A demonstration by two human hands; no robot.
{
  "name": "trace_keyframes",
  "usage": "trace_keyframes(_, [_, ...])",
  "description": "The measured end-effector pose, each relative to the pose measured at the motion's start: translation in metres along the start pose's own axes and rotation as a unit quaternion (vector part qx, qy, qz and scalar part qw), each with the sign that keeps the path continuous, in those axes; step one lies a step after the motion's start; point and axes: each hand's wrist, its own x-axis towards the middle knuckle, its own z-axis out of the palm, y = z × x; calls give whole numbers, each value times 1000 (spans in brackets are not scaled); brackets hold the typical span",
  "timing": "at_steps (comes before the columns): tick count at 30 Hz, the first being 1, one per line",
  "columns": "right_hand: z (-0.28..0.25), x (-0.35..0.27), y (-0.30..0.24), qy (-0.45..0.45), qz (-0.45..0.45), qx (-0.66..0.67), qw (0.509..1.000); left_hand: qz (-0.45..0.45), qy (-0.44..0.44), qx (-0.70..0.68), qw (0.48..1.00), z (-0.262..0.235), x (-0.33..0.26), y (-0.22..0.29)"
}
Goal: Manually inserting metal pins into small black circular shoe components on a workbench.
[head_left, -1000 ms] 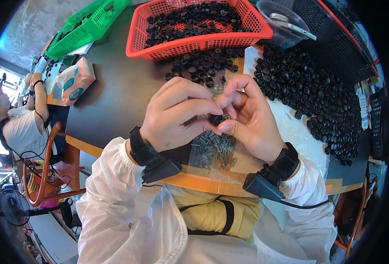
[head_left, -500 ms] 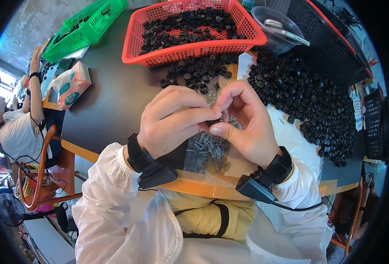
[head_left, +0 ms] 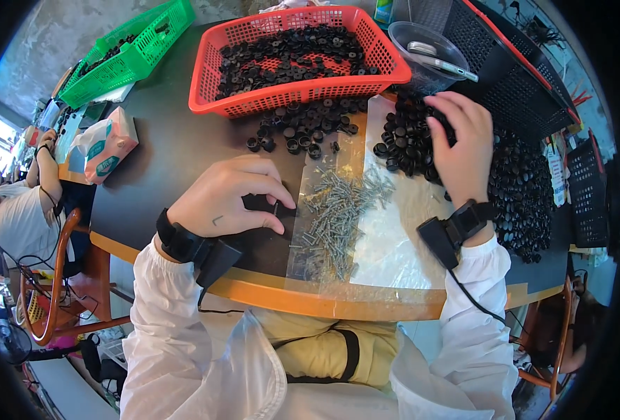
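On the left, my left hand [head_left: 229,196] hovers over the dark tabletop, beside a heap of small metal screws [head_left: 334,220]. Its thumb and forefinger are drawn together around a thin screw [head_left: 276,208]; whether a black piece is also in the fingers I cannot make out. My right hand [head_left: 464,143] reaches into a large pile of round black caps [head_left: 404,140] on the right. Its fingers are spread and bent, with the tips at the caps and nothing plainly gripped.
A red basket [head_left: 299,91] of black washer-like discs stands at the back, with loose black parts [head_left: 303,126] before it. Clear plastic sheeting [head_left: 394,259] lies under the screws. Around are a tissue pack [head_left: 110,147], a green basket [head_left: 135,59], a clear tub [head_left: 422,70] and black crates [head_left: 496,66]. Another person sits left.
My hands were together over the screws, fingers on a small black piece. They have parted: the left moved left and slightly down, the right moved up and right to the caps.
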Motion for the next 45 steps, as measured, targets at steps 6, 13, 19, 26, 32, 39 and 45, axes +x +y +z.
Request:
trace_keyframes(6, [35,2,-43,-103,-108,106,983,-69,-24,-25,997,1,-2,-2])
trace_keyframes(13, [41,-5,-45,-125,-88,101,983,-100,-12,-39,994,5,-1,-2])
trace_keyframes(19, [38,-3,-47,-134,-42,104,985,-136,21,-18,990,6,2,2])
trace_keyframes(26, [34,-4,-51,-126,-6,136,983,-124,33,-35,991,5,2,-6])
trace_keyframes(32, [28,-11,-54,-124,16,254,959,-72,-9,29,997,-2,8,-7])
trace_keyframes(39, [16,-20,-61,-187,211,471,836,-77,11,-85,993,-1,40,8])
trace_keyframes(45, [12,-18,-63,-194,278,539,771,-44,162,-217,962,22,60,16])
